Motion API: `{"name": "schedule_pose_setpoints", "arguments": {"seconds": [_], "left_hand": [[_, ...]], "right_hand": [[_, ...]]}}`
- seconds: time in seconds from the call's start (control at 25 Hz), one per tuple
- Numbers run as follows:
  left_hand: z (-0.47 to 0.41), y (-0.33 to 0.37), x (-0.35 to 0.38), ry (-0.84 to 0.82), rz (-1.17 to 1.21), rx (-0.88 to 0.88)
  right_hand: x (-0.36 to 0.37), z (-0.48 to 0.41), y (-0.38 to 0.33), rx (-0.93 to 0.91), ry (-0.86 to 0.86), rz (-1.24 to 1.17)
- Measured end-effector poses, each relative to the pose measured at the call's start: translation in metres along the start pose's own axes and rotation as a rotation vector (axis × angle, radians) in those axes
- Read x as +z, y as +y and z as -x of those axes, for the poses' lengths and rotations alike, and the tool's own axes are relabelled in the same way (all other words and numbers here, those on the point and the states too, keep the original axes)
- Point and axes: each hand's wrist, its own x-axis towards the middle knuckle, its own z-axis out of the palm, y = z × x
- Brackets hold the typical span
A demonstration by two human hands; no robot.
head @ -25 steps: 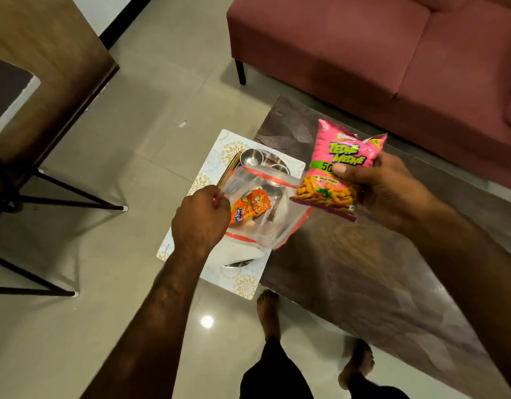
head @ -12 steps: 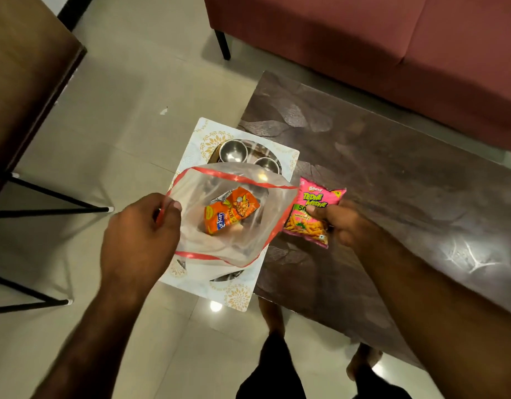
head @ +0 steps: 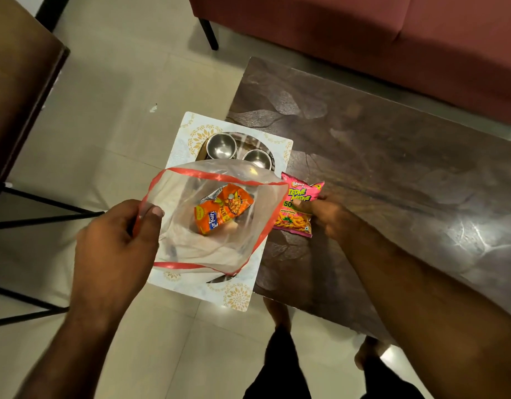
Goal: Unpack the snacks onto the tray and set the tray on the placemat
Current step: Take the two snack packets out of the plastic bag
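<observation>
Orange snack packet [head: 223, 208] lies inside the clear bag [head: 208, 243], at about 3 o'clock from the left hand [head: 116, 249], whose grip is clenched on the bag's red-edged rim; its long axis runs from 7 to 1 o'clock. The right hand [head: 324, 216], grasping the pink snack packet [head: 299, 208] against the counter [head: 392, 174], appears the free one for the next reach. The tray [head: 242, 138] with two steel bowls [head: 222, 145] sits on the placemat [head: 190, 131] at 12 o'clock, partly hidden under the bag.
</observation>
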Motion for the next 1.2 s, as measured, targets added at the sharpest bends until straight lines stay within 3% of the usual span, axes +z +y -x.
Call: {"name": "schedule_pose_setpoints", "arguments": {"seconds": [0.12,0.2,0.36,0.48,0.6,0.72,0.84,0.96,1.2], "left_hand": [[0.003,0.005,-0.002,-0.001,0.032,-0.027],[0.005,0.007,-0.002,-0.007,0.058,-0.046],[0.009,0.009,0.0,-0.01,0.067,-0.059],[0.011,0.009,0.002,0.009,0.067,-0.08],[0.011,0.011,0.003,0.008,0.027,-0.067],[0.011,0.012,0.003,0.027,-0.056,-0.046],[0.01,0.01,0.002,0.038,-0.141,-0.047],[0.011,0.009,0.003,0.052,-0.171,-0.038],[0.006,-0.002,0.007,0.099,-0.139,-0.027]], "right_hand": [[-0.022,0.031,-0.012,-0.125,0.272,0.28],[-0.035,0.067,-0.027,-0.262,0.262,0.35],[-0.037,0.173,-0.073,-0.588,0.101,0.409],[-0.001,0.248,-0.112,-0.748,-0.175,0.479],[0.058,0.278,-0.125,-0.784,-0.428,0.898],[0.124,0.262,-0.112,-0.886,-0.414,1.551],[0.169,0.209,-0.091,-0.723,-0.31,1.827],[0.183,0.147,-0.072,-0.641,-0.198,1.964],[0.181,0.084,-0.044,-0.781,-0.134,1.984]]}}
